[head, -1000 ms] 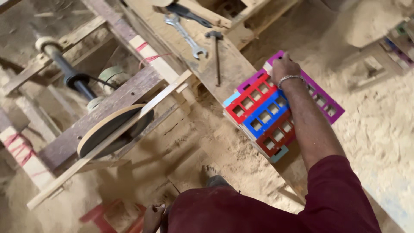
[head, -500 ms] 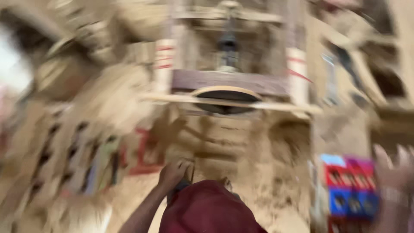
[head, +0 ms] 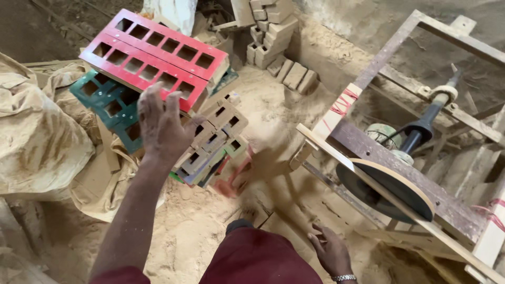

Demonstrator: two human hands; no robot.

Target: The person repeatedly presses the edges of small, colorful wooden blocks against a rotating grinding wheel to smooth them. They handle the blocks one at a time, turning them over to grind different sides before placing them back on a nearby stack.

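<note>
My left hand (head: 160, 123) is raised with its fingers spread, over a pile of dusty perforated wooden boards (head: 213, 142); I cannot tell whether it touches them. Behind the hand, red perforated boards (head: 152, 50) lie on top of green ones (head: 108, 102). My right hand (head: 329, 251), with a metal band at the wrist, hangs low beside my maroon-clad knee (head: 258, 260). Its fingers are apart and it holds nothing.
A wooden frame machine (head: 473, 210) with a round disc (head: 386, 189) and a dark shaft (head: 426, 123) stands at the right. Small wooden blocks (head: 273, 34) are stacked at the back. Dusty sacks (head: 37, 137) lie at the left. Sawdust (head: 200, 231) covers the floor.
The view has swung from the machine's right side to its left. My right hand has left the coloured boards and dropped by my knee. My left hand has risen over another pile.
</note>
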